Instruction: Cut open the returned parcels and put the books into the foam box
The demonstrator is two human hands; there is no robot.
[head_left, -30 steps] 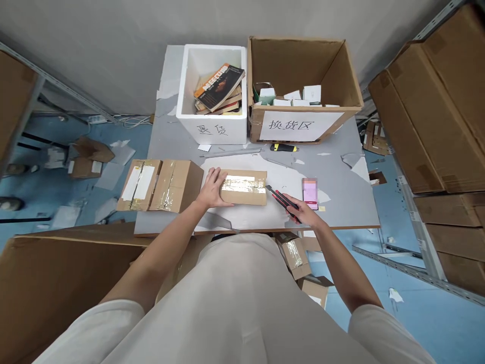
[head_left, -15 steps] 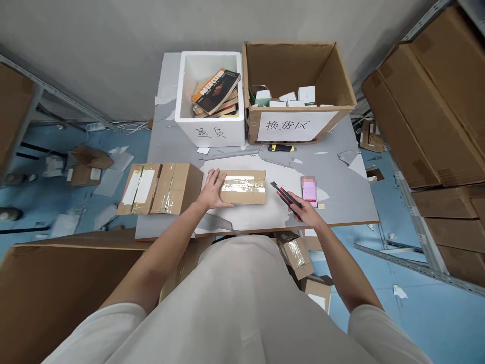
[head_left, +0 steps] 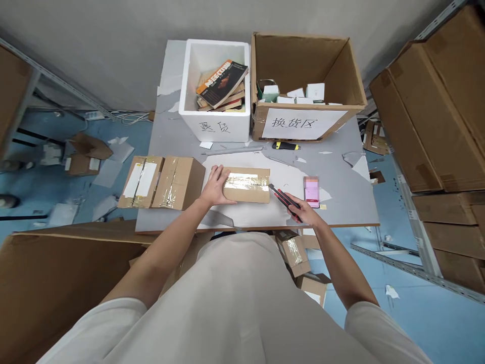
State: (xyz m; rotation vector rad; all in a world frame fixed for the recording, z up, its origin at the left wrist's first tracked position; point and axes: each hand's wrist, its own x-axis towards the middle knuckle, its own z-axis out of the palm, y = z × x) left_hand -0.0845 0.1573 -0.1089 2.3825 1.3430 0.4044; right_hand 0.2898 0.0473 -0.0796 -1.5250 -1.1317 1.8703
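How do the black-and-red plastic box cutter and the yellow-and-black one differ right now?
Pose: the black-and-red plastic box cutter is held in the right hand, slanted; the yellow-and-black plastic box cutter lies on the grey table.
Place: the black-and-red cutter points at the brown cardboard parcel's right end; the yellow-and-black one lies farther back.
Shared: slim handles, partly black.

Single head cam on me, looking forward and steeply down past my shirt (head_left: 238,293). Wide view: my left hand (head_left: 215,188) and right hand (head_left: 304,210) near, table (head_left: 344,212) beneath, wall (head_left: 212,17) up top, floor (head_left: 447,313) both sides.
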